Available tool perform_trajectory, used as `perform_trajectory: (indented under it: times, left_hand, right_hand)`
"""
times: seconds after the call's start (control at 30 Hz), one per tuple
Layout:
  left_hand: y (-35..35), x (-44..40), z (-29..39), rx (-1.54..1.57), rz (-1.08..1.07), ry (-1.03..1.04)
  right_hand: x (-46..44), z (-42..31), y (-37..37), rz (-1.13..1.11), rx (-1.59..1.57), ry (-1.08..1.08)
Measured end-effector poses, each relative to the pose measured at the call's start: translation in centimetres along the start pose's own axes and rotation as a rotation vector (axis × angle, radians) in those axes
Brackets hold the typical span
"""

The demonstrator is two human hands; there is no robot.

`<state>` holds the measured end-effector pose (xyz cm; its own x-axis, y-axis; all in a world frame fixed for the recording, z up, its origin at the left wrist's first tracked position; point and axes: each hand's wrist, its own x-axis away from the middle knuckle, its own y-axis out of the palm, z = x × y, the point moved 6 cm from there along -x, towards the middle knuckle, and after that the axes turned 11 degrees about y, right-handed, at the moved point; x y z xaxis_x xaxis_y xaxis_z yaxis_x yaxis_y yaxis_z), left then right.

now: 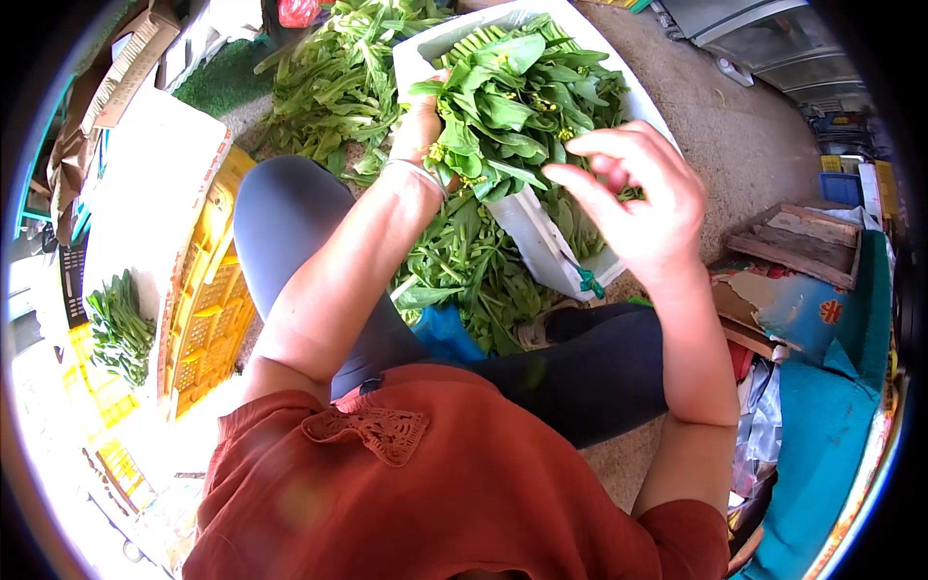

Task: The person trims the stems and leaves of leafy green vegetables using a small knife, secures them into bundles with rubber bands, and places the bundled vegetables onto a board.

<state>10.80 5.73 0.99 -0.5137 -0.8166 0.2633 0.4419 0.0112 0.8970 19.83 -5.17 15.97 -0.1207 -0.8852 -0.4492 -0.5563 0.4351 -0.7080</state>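
A bunch of leafy greens with small yellow flowers (503,121) is held up over a white foam box (638,92). My left hand (420,126) grips the bunch from its left side; leaves hide most of the fingers. To the right of the bunch is my right hand (643,184), its thumb and forefinger apart near the flower tips, with nothing seen between them. Cut stems of more greens show inside the box behind the bunch. Loose greens (464,261) lie below, between my legs.
A pile of long leaves (338,82) lies on the floor beyond my left knee. Yellow crates (208,309) stand at the left, near a bundle of greens (121,329). At the right are a wooden tray (802,242) and a teal box (826,454). A blue bag (449,333) sits between my legs.
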Motion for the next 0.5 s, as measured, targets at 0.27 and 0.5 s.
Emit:
perform_trajectory:
  times: [0.27,0.5]
  left_hand:
    - [-0.1,-0.9,-1.1,0.025,-0.142,-0.034]
    - [-0.2,-0.7,-0.5,-0.055,-0.106,-0.012]
  right_hand:
    - [-0.2,-2.0,2.4,0.055,0.318,-0.242]
    - [-0.9,-1.7,3.5,0.003,0.29,-0.26]
